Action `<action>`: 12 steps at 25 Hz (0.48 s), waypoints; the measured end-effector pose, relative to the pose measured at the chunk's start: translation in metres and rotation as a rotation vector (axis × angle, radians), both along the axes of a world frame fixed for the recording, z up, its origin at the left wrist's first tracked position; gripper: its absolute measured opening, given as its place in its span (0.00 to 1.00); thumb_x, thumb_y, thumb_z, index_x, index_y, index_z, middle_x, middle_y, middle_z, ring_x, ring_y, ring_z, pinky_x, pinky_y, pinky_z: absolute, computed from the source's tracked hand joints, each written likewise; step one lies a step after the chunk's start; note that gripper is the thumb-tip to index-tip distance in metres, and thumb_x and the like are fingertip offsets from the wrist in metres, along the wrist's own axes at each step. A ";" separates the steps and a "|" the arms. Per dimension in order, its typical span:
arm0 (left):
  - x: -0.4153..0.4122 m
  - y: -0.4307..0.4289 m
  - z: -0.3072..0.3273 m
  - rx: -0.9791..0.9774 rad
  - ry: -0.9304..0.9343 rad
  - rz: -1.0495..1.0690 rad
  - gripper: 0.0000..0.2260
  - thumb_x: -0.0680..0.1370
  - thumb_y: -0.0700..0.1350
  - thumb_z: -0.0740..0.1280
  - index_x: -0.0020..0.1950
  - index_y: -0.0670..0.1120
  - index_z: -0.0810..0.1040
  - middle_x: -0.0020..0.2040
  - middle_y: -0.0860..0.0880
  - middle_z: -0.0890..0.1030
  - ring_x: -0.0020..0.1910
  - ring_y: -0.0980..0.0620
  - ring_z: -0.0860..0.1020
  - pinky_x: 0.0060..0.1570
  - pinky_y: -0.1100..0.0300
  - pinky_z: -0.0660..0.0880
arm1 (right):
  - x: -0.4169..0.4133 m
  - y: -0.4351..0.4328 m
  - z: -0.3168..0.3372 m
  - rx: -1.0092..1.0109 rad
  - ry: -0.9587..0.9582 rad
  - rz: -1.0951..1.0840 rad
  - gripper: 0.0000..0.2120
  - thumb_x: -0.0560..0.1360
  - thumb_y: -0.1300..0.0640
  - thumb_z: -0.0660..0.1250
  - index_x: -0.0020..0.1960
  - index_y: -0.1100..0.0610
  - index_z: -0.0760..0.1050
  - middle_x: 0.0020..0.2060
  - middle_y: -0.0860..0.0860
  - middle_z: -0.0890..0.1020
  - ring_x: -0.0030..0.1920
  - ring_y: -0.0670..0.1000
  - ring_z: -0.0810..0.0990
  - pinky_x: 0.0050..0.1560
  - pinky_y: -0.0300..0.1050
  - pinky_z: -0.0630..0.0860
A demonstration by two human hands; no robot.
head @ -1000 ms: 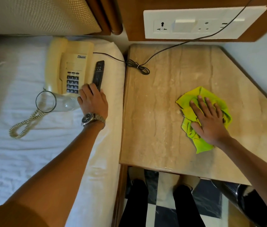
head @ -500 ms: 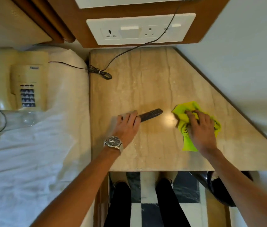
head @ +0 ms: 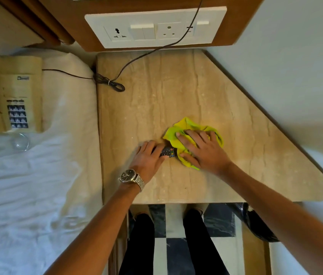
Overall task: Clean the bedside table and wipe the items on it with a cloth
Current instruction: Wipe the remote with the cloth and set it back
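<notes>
a left hand [head: 148,157] pins a black remote control [head: 168,151] on the bare beige marble bedside table [head: 176,96] while the right hand [head: 202,149] grips a crumpled yellow-green cloth [head: 178,132] over its end; a cream push-button telephone [head: 12,96] and clear drinking glass [head: 17,142] lie unwiped on the bed.

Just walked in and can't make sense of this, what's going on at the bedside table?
A person is cleaning a remote control on the marble bedside table. The left hand pins one end of it to the tabletop, while the right hand presses a yellow-green cloth over the other end. The telephone and a drinking glass lying on its side are set aside on the bed, and the phone's cord trails across the table's back corner.
</notes>
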State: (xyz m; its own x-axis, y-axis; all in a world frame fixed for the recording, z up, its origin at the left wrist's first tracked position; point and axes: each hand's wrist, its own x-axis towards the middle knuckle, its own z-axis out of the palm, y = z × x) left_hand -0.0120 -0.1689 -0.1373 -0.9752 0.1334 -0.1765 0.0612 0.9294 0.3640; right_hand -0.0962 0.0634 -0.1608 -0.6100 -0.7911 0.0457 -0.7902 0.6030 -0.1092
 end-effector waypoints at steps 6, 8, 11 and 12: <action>-0.004 0.029 0.005 0.097 -0.072 0.080 0.21 0.79 0.48 0.70 0.71 0.41 0.76 0.55 0.39 0.78 0.52 0.38 0.79 0.50 0.42 0.79 | -0.029 0.060 0.001 0.014 0.006 -0.231 0.26 0.85 0.45 0.54 0.80 0.54 0.62 0.61 0.63 0.78 0.55 0.64 0.78 0.53 0.58 0.75; -0.005 0.038 0.005 0.229 -0.171 0.220 0.26 0.81 0.50 0.67 0.77 0.44 0.67 0.62 0.40 0.76 0.56 0.42 0.77 0.51 0.47 0.80 | -0.029 0.063 0.007 -0.133 -0.063 -0.867 0.25 0.86 0.47 0.54 0.79 0.56 0.63 0.61 0.65 0.76 0.58 0.66 0.76 0.55 0.61 0.76; -0.010 0.035 0.003 0.388 -0.272 0.416 0.24 0.81 0.54 0.66 0.73 0.45 0.65 0.60 0.42 0.78 0.47 0.47 0.80 0.34 0.62 0.72 | -0.020 0.030 0.017 -0.326 -0.176 -0.997 0.25 0.86 0.45 0.53 0.81 0.51 0.57 0.65 0.62 0.72 0.62 0.62 0.73 0.63 0.58 0.74; -0.011 0.032 0.001 0.389 -0.287 0.390 0.22 0.82 0.53 0.65 0.71 0.43 0.68 0.59 0.42 0.79 0.46 0.45 0.80 0.35 0.61 0.70 | -0.010 0.012 0.018 -0.281 -0.160 -0.731 0.25 0.85 0.45 0.54 0.81 0.50 0.58 0.66 0.61 0.72 0.62 0.61 0.74 0.62 0.57 0.73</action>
